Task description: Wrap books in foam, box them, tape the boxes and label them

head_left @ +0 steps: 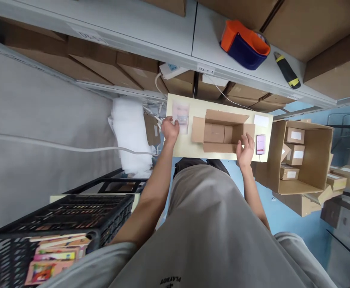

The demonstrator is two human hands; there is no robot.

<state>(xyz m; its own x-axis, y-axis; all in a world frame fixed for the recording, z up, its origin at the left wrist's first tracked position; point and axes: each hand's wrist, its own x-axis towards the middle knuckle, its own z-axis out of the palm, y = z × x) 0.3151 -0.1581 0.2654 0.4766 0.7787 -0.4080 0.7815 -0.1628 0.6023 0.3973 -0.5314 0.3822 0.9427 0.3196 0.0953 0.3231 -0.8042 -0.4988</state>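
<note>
An open cardboard box (214, 133) stands on the pale yellow tabletop (190, 150), flaps folded outward and its inside bare. My right hand (245, 151) is at the box's right flap, with its fingers loosely apart and no object in it. At the tabletop's left end is my left hand (170, 129), fingers bent and the thumb apart from them. Its thumb is by the left edge of a blurred, pinkish see-through packet (181, 117); whether they touch is unclear. A phone (260, 144) with a lit screen lies right of my right hand, below a white label sheet (261, 121).
An orange and blue tape dispenser (247, 46) and a yellow-black utility knife (287, 71) lie on the shelf above. Right of the table, a large carton (316, 156) holds small labelled boxes. White foam wrap (133, 134) and a black crate (103, 216) are on the left.
</note>
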